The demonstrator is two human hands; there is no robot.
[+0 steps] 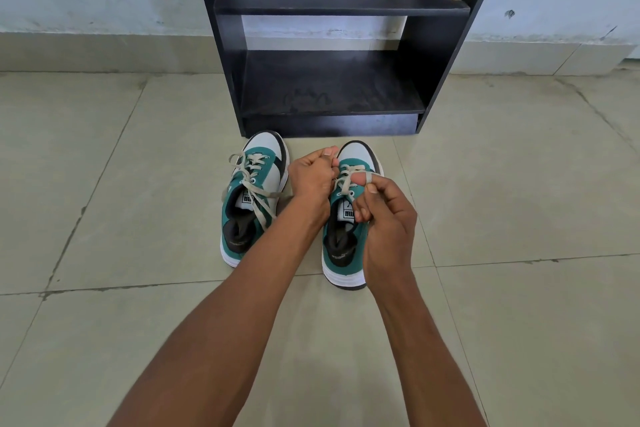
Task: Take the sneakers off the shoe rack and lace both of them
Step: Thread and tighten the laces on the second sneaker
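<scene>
The left sneaker (252, 198) stands on the tiled floor (104, 184), heel toward the camera and toe pointing at 12 o'clock, just short of the base of the black shoe rack (332, 45). It is teal and white with a dark toe edge, and its pale laces (254, 184) are threaded through the eyelets, with the loose ends trailing over the opening toward 5 o'clock.

The left hand (313, 180) sits between the two shoes, its forearm crossing the floor from 7 o'clock. Its fingers are curled closed and pinch one strand of the right shoe's lace (346, 180) at the shoe's left edge, thumb tip up near the toe.

The right sneaker (349, 218) stands just beside the first, parallel to it, toe also at 12 o'clock and a little nearer the camera. Its lace crosses the upper eyelets.

The right hand (386, 211) covers the right side of that shoe, with its forearm coming in from 5 o'clock. Its fingers are mostly folded; the lace's other strand is looped around one raised fingertip and held against the thumb.

Both shelves of the rack show bare boards.
</scene>
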